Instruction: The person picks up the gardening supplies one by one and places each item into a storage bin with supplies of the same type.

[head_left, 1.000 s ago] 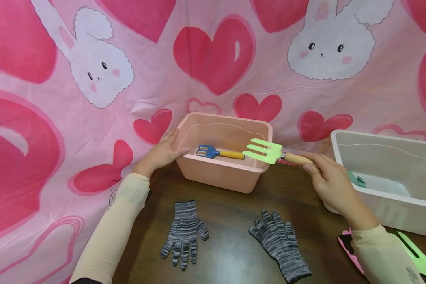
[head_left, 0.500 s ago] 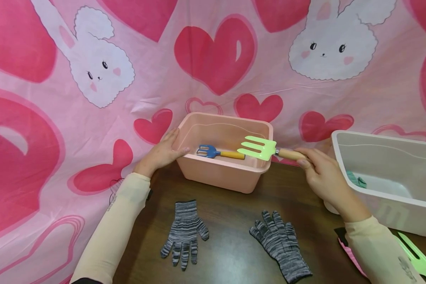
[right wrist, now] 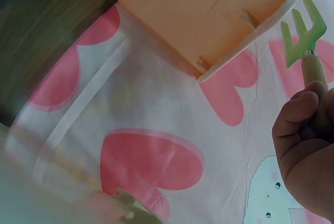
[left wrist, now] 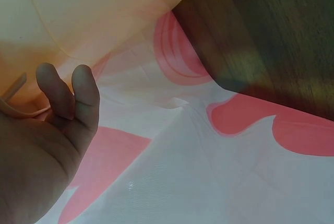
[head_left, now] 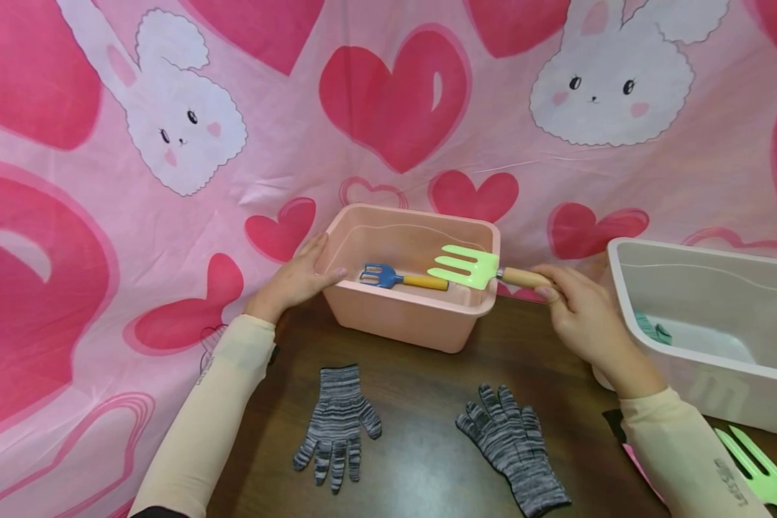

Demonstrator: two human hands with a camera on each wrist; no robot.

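Note:
In the head view my right hand grips the wooden handle of a light green hand fork. Its tines point left, over the right end of a pink plastic bin. The right wrist view also shows fingers curled round the fork's handle. My left hand holds the bin's left end at the rim, thumb across the near corner. Two of its fingers show beside the bin wall in the left wrist view. Inside the bin lies a blue hand cultivator with a yellow handle.
Two grey striped gloves lie apart on the dark wooden table. A white bin with a green item inside stands at right. Another light green fork-like tool lies in front of it. A patterned pink cloth hangs behind.
My right hand has moved left and slightly up, bringing the green fork further over the pink bin. The left hand keeps its place on the rim.

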